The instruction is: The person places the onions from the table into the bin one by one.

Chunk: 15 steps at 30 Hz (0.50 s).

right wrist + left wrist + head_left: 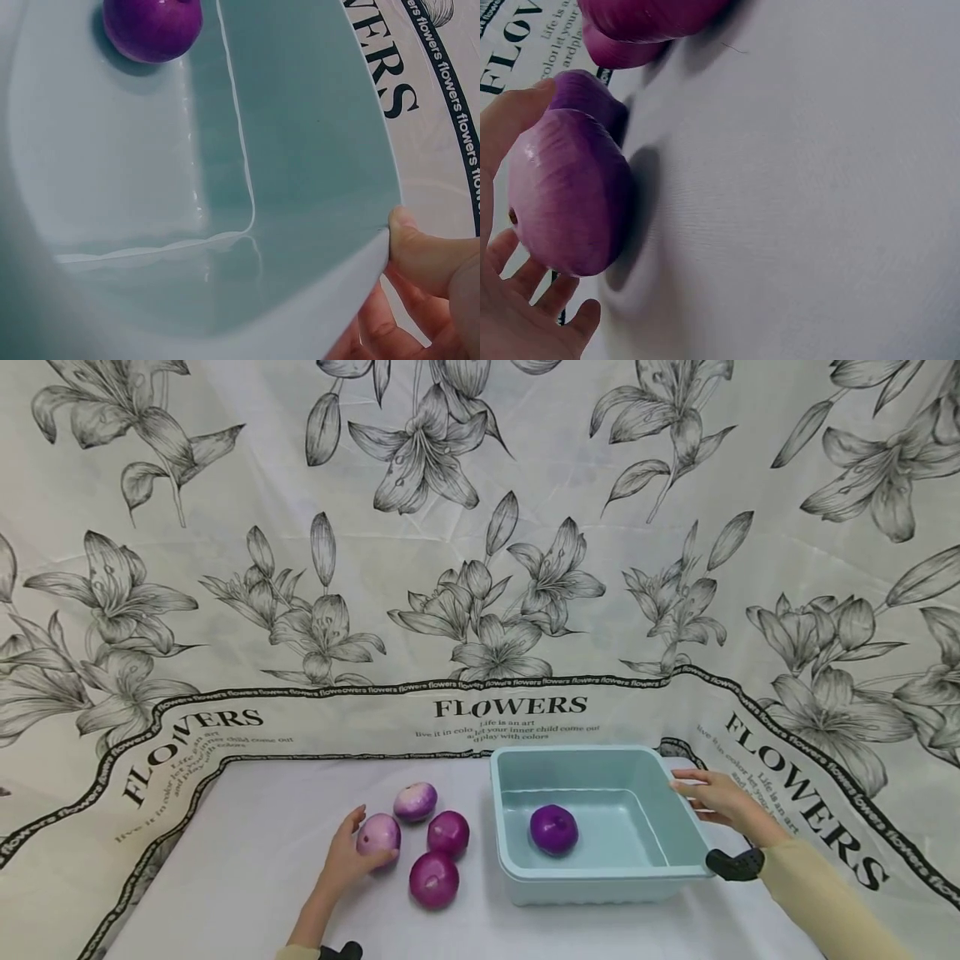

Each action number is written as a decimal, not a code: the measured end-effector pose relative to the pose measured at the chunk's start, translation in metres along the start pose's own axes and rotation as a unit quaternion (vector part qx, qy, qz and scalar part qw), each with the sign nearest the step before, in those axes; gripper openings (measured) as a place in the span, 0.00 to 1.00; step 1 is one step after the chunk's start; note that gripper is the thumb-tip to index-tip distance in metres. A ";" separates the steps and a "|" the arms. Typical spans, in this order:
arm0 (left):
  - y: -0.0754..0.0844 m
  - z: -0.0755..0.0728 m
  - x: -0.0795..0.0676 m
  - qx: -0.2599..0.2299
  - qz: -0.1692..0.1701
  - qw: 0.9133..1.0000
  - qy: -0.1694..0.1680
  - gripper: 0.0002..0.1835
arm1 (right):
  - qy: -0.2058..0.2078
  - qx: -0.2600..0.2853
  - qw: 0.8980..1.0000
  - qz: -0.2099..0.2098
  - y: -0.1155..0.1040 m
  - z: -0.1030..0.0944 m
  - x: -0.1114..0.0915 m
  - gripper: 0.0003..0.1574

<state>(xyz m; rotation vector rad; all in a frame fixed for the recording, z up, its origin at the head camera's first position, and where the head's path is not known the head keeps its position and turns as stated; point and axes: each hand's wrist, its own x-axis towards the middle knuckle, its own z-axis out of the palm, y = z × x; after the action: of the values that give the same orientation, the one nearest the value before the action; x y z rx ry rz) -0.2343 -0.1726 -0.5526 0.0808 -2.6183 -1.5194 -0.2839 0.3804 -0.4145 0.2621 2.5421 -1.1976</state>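
Note:
On the left of the table, my left hand (pixel 347 853) is spread around a pale purple onion (pixel 378 833). In the left wrist view its thumb (pixel 525 112) lies at one side of that onion and the loosely bent fingers at the other; firm contact is not plain. Close by are a white-and-purple onion (pixel 416 802) and two darker onions, one behind (pixel 448 834) and one in front (pixel 434 880). My right hand (pixel 723 806) pinches the right rim of a light blue plastic basin (pixel 585 875), thumb on the rim and fingers outside. One purple onion (pixel 553 830) lies inside the basin.
A white cloth (pixel 247 860) covers the table. Behind it and at the sides hangs a floral-printed curtain (pixel 480 635) with a lettered border. The basin's raised walls stand right of the loose onions.

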 end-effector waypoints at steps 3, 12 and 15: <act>-0.003 0.002 -0.001 0.002 -0.002 1.000 -0.001 0.54 | 0.000 -0.002 1.000 -0.003 0.002 0.000 0.001 0.43; -0.015 0.011 0.001 0.013 0.001 1.000 -0.001 0.56 | 0.003 0.006 1.000 0.002 0.003 0.000 0.001 0.44; -0.017 0.015 -0.001 0.018 0.004 1.000 0.005 0.57 | 0.003 0.007 1.000 0.004 0.003 0.000 0.001 0.44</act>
<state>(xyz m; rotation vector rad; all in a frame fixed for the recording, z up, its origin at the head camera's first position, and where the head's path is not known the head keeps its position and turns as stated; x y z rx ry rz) -0.2358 -0.1679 -0.5748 0.0818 -2.6359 -1.4645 -0.2835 0.3823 -0.4173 0.2793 2.5371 -1.2137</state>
